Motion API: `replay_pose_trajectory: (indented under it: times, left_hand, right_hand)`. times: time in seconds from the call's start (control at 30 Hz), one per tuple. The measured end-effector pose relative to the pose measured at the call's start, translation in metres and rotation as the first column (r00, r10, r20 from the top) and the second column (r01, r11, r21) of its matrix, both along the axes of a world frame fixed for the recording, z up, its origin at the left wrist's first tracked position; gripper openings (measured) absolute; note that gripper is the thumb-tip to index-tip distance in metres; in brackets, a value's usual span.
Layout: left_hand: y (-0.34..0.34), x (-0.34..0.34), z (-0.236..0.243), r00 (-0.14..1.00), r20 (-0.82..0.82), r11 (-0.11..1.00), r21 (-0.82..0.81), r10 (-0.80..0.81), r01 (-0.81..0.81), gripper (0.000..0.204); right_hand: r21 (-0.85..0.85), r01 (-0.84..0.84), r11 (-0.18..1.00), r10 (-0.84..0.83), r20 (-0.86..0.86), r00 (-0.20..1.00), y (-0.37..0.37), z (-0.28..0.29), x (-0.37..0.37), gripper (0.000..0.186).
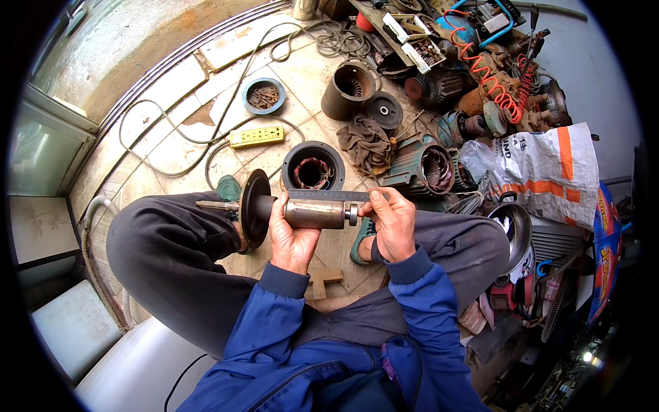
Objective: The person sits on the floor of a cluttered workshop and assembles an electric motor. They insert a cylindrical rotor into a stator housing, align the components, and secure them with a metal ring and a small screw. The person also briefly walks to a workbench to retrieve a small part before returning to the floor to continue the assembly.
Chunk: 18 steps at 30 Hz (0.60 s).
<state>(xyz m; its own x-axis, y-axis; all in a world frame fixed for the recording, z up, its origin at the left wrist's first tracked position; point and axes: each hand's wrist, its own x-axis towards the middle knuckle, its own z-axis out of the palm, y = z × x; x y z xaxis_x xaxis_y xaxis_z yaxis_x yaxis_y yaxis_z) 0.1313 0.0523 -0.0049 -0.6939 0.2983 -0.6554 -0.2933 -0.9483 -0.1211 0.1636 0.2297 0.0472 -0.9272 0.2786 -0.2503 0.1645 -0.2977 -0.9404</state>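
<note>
My left hand (294, 244) is closed around a metal motor rotor (316, 214), held level above my lap. Toward its left end sits a dark round end flange (255, 210), with a thin shaft (214, 204) sticking out beyond it. A bearing (351, 214) is on the rotor's right end. My right hand (394, 223) pinches the right end of a steel ruler (329, 195), which lies lengthwise along the rotor's far side. Just beyond stands a round motor housing (294, 156) with red-brown windings visible inside.
A yellow power strip (257, 136), a blue-rimmed bowl of bolts (263, 96) and a trailing cable (220, 130) lie on the tiled floor. Farther right are a dark cylinder (343, 93), a rag (367, 143) and a ribbed motor casing (415, 165). A white sack (542, 172) stands at right.
</note>
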Motion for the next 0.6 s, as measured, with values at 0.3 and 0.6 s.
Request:
replay_pose_trajectory:
  times: [0.3,0.6]
  left_hand:
    - [0.0002,-0.0004,0.002,0.999,0.037,1.0,0.006,0.009,-0.009,0.038]
    - [-0.0001,-0.0007,0.0043,0.999,0.045,1.0,0.001,0.001,-0.001,0.038]
  right_hand:
    - [0.006,-0.001,1.0,0.001,0.005,1.0,-0.001,0.0005,-0.0005,0.018]
    - [0.01,-0.008,1.0,0.008,0.022,1.0,0.0003,-0.0011,-0.0011,0.018]
